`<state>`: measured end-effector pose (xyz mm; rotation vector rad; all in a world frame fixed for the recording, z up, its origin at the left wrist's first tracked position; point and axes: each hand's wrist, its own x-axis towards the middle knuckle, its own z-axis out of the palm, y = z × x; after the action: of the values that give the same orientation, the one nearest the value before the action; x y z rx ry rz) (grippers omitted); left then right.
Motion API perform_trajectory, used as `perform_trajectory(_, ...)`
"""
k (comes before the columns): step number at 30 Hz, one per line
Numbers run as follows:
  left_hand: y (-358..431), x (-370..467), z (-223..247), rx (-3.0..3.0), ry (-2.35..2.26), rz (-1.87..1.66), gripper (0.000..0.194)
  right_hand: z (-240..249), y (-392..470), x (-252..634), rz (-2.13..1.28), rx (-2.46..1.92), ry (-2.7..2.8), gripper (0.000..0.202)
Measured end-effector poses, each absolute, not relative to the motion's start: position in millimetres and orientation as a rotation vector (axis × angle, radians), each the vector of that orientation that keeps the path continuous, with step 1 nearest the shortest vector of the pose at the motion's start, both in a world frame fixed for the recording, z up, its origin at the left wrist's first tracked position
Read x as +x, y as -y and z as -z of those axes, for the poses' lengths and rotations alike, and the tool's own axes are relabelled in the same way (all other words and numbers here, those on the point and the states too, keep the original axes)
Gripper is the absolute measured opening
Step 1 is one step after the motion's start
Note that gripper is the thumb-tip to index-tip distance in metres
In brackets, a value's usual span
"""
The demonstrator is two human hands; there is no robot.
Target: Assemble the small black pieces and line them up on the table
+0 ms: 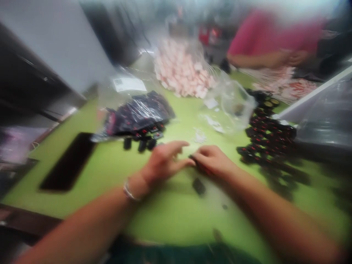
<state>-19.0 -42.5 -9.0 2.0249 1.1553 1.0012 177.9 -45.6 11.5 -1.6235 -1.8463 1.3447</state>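
My right hand (211, 159) is closed in a pinch on a small black part (191, 158), whose details are blurred. Thumb and index finger spread apart, my left hand (163, 161) is open, and its thumb tip reaches close to that part; whether it touches cannot be made out. A dark rectangular piece (198, 186) lies on the green table (165, 216) just below my right hand. Beyond my fingertips is a little heap of tiny white pieces (200, 135). Several black blocks (141, 144) lie ahead of my left hand.
A plastic bag of black parts (140, 110) lies at left-centre, near a dark flat slab (68, 161). Pale pink pieces (184, 69) are heaped behind, beside a clear bag (233, 102). Black parts with red spots (269, 135) pile up right. Across the table are a co-worker's hands (293, 58).
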Motion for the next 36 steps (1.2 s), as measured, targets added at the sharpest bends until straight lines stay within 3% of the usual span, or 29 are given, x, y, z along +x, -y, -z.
perform_trajectory(2, 33.5, -35.1, -1.7, 2.16, -1.469, -1.039, 0.026, -12.3, 45.6, 179.1, -1.116, -1.634, 2.104, 0.027)
perform_trajectory(6, 18.6, -59.4, -16.2, 2.205, -1.856, -0.617, 0.033, -23.5, 52.1, 180.3, -1.06, -1.442, 2.551, 0.026)
perform_trajectory(9, 19.1, -59.0, -16.8, 2.31, -1.876, -0.361, 0.032, -31.3, 51.5, 185.5, -1.154, -1.392, 2.643, 0.025)
perform_trajectory(13, 26.2, -46.8, -12.7, 2.377, -1.787, -0.215, 0.024, -27.1, 34.6, 201.1, -0.761, -1.638, 2.473, 0.022)
perform_trajectory(17, 25.1, -40.3, -5.9, 2.392, -1.619, -0.268, 0.025, -15.8, 16.9, 217.9, -0.396, -1.901, 2.182, 0.015)
perform_trajectory(23, 19.6, -40.5, 5.9, 2.392, -1.114, -0.522, 0.033, 1.0, 6.4, 226.4, -0.37, -1.807, 2.147, 0.017)
perform_trajectory(30, 20.4, -41.0, 0.0, 2.148, -1.538, -0.784, 0.035, 15.0, 2.1, 222.2, -0.301, -1.717, 2.182, 0.017)
perform_trajectory(34, 22.7, -34.1, 3.6, 2.173, -1.665, -0.605, 0.044, 16.6, 3.4, 216.4, -0.231, -1.841, 2.136, 0.02)
perform_trajectory(36, 24.0, -29.4, 8.7, 2.264, -1.58, -0.558, 0.038, 16.6, 3.8, 213.7, -0.216, -1.875, 2.119, 0.019)
